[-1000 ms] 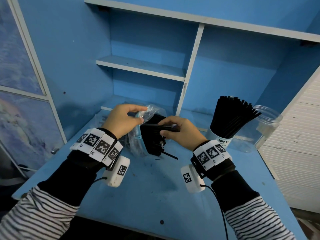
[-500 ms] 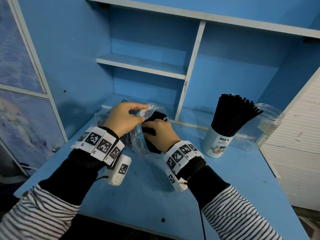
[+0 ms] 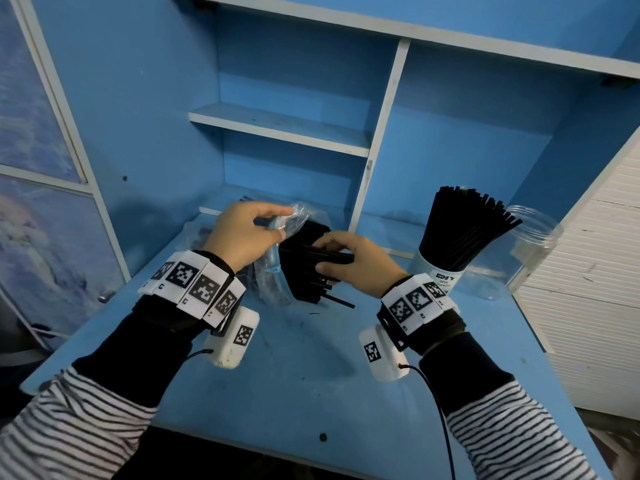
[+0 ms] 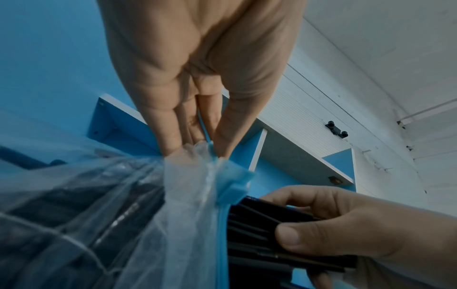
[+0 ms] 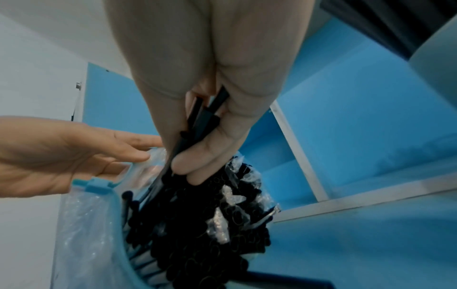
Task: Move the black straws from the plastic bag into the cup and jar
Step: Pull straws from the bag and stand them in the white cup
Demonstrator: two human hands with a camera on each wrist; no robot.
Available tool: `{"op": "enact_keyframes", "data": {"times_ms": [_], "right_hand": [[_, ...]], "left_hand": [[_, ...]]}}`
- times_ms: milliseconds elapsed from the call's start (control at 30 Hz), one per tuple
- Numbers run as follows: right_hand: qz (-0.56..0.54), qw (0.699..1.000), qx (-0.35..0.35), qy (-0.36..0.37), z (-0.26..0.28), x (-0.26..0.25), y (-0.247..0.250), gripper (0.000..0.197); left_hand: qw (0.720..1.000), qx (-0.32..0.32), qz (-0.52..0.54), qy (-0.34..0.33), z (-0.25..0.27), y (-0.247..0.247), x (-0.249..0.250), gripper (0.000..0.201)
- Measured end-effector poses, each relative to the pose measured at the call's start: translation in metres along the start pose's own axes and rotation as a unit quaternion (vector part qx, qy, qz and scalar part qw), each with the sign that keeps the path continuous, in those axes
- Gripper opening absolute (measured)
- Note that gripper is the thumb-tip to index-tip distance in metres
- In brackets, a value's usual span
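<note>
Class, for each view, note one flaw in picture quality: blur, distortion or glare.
Head view: wide-angle lens bends the shelf edges. Left wrist view: the plastic bag up close is soft and streaked with glare. Right wrist view: the black straws are blurred and dim.

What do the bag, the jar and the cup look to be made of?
Bag: thin clear plastic film, glossy and crinkled, with a blue zip strip.
Jar: clear rigid plastic, probably; see-through, with a ridged neck; could be glass.
Cup: matte white with printed lettering, likely paper or plastic.
</note>
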State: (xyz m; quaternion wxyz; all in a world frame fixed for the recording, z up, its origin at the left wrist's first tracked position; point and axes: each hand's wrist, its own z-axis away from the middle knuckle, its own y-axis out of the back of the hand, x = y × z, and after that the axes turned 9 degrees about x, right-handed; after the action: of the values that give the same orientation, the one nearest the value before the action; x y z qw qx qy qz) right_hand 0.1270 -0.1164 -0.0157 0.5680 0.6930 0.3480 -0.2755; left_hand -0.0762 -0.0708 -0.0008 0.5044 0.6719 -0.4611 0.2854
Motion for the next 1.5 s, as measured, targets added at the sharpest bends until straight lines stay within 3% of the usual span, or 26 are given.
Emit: {"op": "enact_keyframes", "data": {"times_ms": [100,300,500,767,1200,1267,1367,1433,1500], "right_hand": [[0.029,0.999,-0.027,0.018,-0.001,0.000,-0.010,0.036],[-0.016,0.999,0.031,0.029,-0.008,-0.012,-0.025,0.029],[0.022,0.999,-0.006,0.038,-0.006,-0.015,-0.023,0.037],[0.000,0.997,0.051,0.066,-0.004,-0.011,-0.031,0.025],[-0.033,0.997,0.068,0.021,0.009,0.005,0.024,0.023],[-0.031,0.997,0.065,0.017,0.016,0.006,0.035,0.024],[-0.030,0.997,0.065,0.020,0.026,0.003,0.050,0.023],[-0.028,0.997,0.062,0.024,0.033,-0.001,0.060,0.024],[-0.007,0.998,0.059,0.037,0.037,-0.004,0.070,0.024]], "left_hand": [[1.000,-0.005,0.002,0.000,0.001,-0.003,0.001,0.040],[1.000,-0.002,0.000,-0.006,0.000,0.001,0.001,0.038],[1.000,0.004,-0.006,-0.005,0.000,0.001,0.001,0.038],[1.000,0.004,-0.009,-0.001,-0.001,0.001,0.002,0.038],[0.999,0.017,-0.031,-0.013,0.001,0.000,0.002,0.037],[0.998,0.028,-0.037,-0.034,0.002,-0.003,0.002,0.038],[0.988,0.066,-0.074,-0.117,0.010,-0.011,0.015,0.037],[0.981,0.025,-0.076,-0.175,0.017,-0.018,0.030,0.040],[0.972,-0.062,-0.096,-0.204,0.023,-0.031,0.042,0.054]]}}
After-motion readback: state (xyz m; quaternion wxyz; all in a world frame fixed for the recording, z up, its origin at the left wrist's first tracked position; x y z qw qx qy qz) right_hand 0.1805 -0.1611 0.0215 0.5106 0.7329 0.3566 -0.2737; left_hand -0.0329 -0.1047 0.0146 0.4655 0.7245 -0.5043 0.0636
